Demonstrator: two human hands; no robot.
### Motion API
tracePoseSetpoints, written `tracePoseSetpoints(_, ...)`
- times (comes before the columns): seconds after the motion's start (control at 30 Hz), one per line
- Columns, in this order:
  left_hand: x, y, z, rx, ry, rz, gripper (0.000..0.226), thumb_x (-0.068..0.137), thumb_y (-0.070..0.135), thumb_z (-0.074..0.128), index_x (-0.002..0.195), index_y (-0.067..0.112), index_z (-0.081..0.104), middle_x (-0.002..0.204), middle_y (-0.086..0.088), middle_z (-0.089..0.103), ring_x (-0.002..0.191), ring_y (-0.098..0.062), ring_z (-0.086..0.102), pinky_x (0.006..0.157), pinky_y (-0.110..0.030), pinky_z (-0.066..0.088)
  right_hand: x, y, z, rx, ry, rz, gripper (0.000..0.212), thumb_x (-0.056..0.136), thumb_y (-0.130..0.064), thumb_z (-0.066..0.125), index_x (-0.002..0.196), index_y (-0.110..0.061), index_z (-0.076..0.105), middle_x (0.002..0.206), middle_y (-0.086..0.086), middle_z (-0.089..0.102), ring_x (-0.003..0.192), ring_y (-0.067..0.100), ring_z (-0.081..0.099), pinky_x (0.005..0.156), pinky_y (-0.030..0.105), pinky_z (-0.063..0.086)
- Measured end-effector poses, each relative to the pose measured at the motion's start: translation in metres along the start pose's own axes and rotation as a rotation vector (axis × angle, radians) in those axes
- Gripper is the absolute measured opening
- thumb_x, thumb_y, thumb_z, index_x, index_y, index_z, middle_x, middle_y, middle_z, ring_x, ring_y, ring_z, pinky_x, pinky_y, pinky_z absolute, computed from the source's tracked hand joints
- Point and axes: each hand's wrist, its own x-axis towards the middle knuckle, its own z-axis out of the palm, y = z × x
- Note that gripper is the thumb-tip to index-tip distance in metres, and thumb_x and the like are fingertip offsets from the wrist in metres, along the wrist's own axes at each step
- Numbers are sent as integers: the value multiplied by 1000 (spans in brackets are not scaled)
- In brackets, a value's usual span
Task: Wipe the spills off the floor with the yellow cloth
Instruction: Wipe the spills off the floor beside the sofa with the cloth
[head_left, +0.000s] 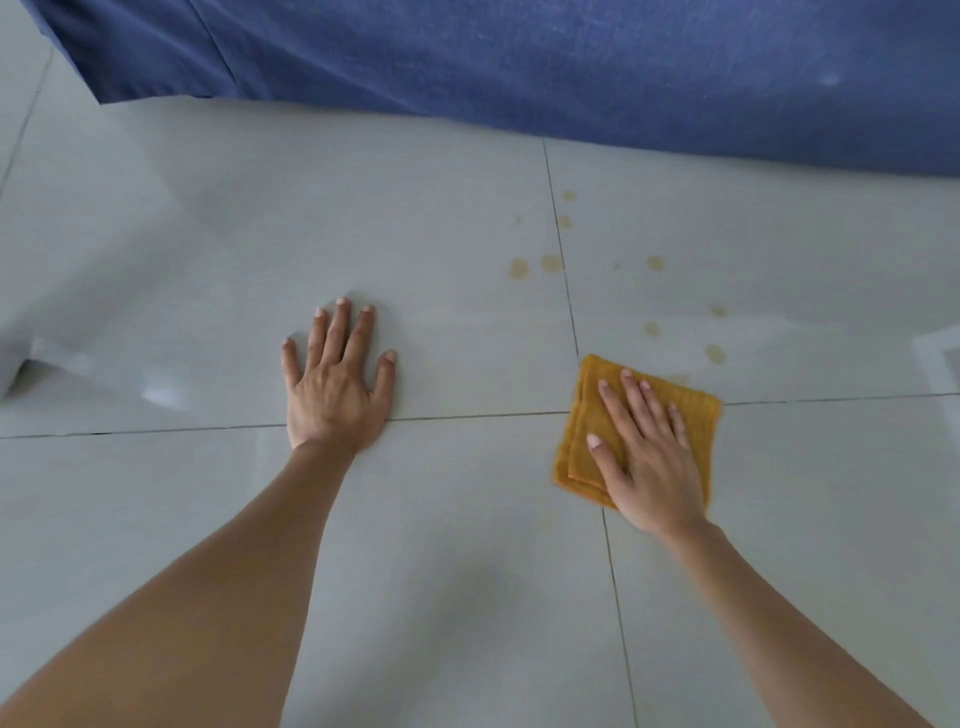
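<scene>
Right hand (647, 452) lies flat on the yellow cloth (587, 441), fingers spread, palm pressing down, no pinch. Cloth is folded into a rough square, lower right of centre, sitting over the crossing of the tile seams.

Spills (551, 263): scattered yellowish drops on the floor (467, 571), all above the cloth in the frame, running from just off its top right corner up toward the blue fabric (571, 57) along the top edge. Nearest drop (715, 354) is just beside the cloth's upper right; biggest cluster sits higher, straddling the vertical seam.

So the stroke likely goes forward, away from the body, with a slight fan left and right.

Left hand (337, 379) is flat on bare tile, left of centre, fingers spread, holding nothing; looks like a brace. It's well apart from the cloth. Right hand is the working one.
</scene>
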Motion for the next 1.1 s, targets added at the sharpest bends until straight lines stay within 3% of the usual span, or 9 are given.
tracePoseSetpoints(0.17,0,0,0,10,-1,2,59,95,50,24,150,30,18,159,6,11,147,-16,5,117,-45,-2,19,58,-13,-18,-12,193,69,92,-59,15,154,-31,13,163,-6,6,150,17,11,119,43,9)
tracePoseSetpoints(0.3,0,2,0,26,-8,1,60,93,52,21,150,31,16,159,6,10,147,-15,4,117,-44,-3,60,57,-16,-6,39,307,74,88,-60,12,154,-28,15,163,0,11,150,21,11,119,48,9)
tracePoseSetpoints(0.4,0,1,0,23,-3,-2,60,93,53,21,149,32,17,159,6,11,147,-15,5,117,-44,-3,96,37,-17,18,18,363,72,90,-60,12,155,-28,8,164,-1,4,150,19,2,120,49,5)
tracePoseSetpoints(0.57,2,1,0,39,-2,4,62,92,54,21,149,30,20,159,4,13,146,-17,7,116,-44,0,97,-4,-13,23,6,149,67,94,-56,17,154,-30,8,163,-4,2,150,16,2,120,46,4)
tracePoseSetpoints(0.7,0,1,-2,48,-8,-8,64,90,55,18,149,30,19,159,4,13,146,-16,7,116,-44,0,41,30,-9,-2,-5,16,64,95,-58,20,154,-32,15,163,-6,8,150,14,8,120,43,9)
tracePoseSetpoints(0.9,0,3,-2,49,-15,-12,65,90,57,17,149,31,19,159,4,13,146,-16,6,116,-43,-1,10,121,-19,21,-2,256,68,91,-58,19,153,-31,18,162,-5,11,149,17,13,119,44,10)
tracePoseSetpoints(1.1,1,3,-1,52,-11,-20,64,90,56,17,149,31,19,159,5,13,146,-15,7,117,-43,0,70,149,-27,43,34,559,71,92,-60,15,154,-27,10,163,0,7,150,19,5,120,48,6)
